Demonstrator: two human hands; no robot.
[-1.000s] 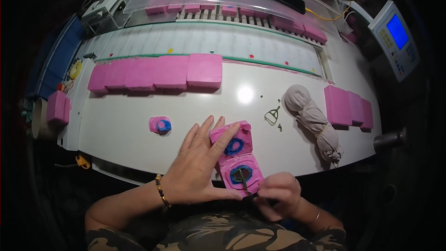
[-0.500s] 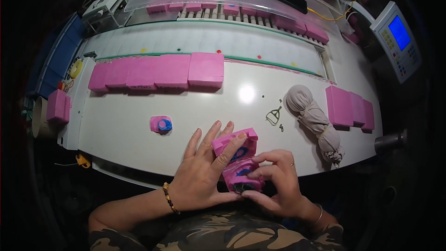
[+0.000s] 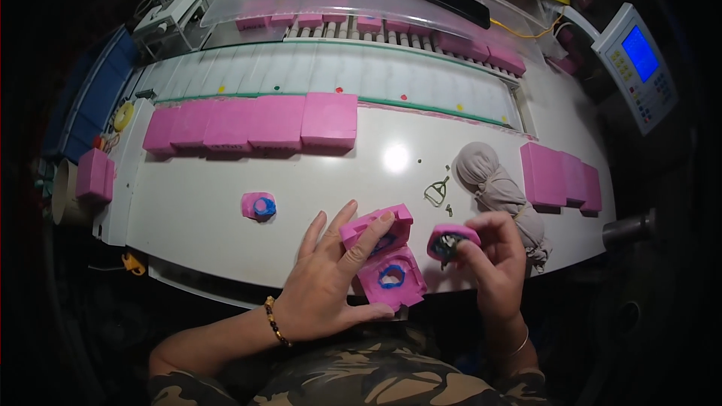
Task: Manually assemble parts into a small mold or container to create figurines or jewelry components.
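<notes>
At the near table edge, my left hand [image 3: 323,282] braces a pink rubber mold [image 3: 410,267], thumb at its lower edge and a finger across its upper part. The mold lies spread apart, with a blue ring-shaped lining in its lower half. To its right, my right hand [image 3: 500,263] pinches a separate pink mold piece [image 3: 465,231], lifted off the mold. On that piece's face sits a dark green part, partly covered by my thumb. Left of my left hand lies a small pink block with a blue ring [image 3: 259,206]. Green wax scraps [image 3: 436,194] lie beyond my right hand.
Pink mold blocks [image 3: 226,124] line the table's back left; more pink blocks [image 3: 553,173] stand at right beside a tied beige cloth roll [image 3: 489,184]. Behind are a white slatted conveyor [image 3: 331,71] and rollers. A control panel with a blue screen [image 3: 639,60] stands far right.
My right hand has lifted the pink piece with the dark green part out of the mold and moved it right. The mold's blue-lined hollow now shows. My left hand stays on the mold.
</notes>
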